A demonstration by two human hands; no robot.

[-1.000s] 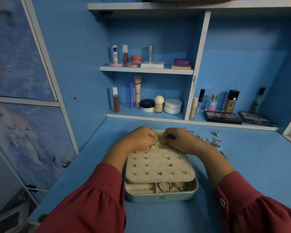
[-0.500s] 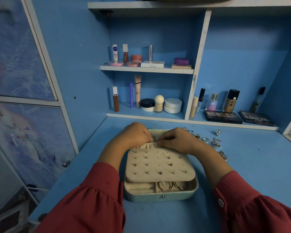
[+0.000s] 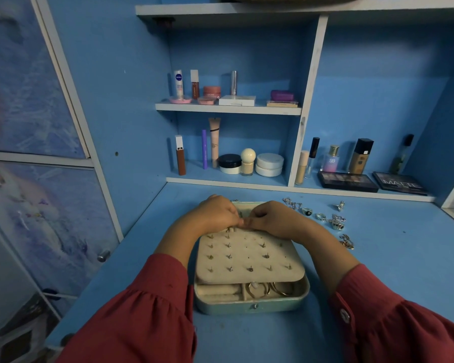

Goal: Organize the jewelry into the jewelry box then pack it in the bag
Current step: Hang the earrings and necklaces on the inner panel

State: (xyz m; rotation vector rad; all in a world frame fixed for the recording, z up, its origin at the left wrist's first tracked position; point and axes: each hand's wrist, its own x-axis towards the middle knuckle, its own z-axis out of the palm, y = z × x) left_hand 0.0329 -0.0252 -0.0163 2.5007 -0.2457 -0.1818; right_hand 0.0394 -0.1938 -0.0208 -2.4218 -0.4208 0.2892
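Jewelry box [image 3: 249, 306] open on desk [image 3: 393, 271]; I see left hand [image 3: 215, 213] and right hand [image 3: 275, 218] fingers curled at earring panel's [image 3: 249, 258] far edge; what they pinch, cannot tell. Rings [image 3: 323, 217] beside.

bare desk [image 3: 404, 271] lies open right of the jewelry box [image 3: 252, 306]; loose rings [image 3: 328, 218] crowd its far right corner, cosmetics [image 3: 249, 163] line the shelf behind

Both hands [image 3: 243, 221] meet fingertip to fingertip over the jewelry box [image 3: 252, 305]
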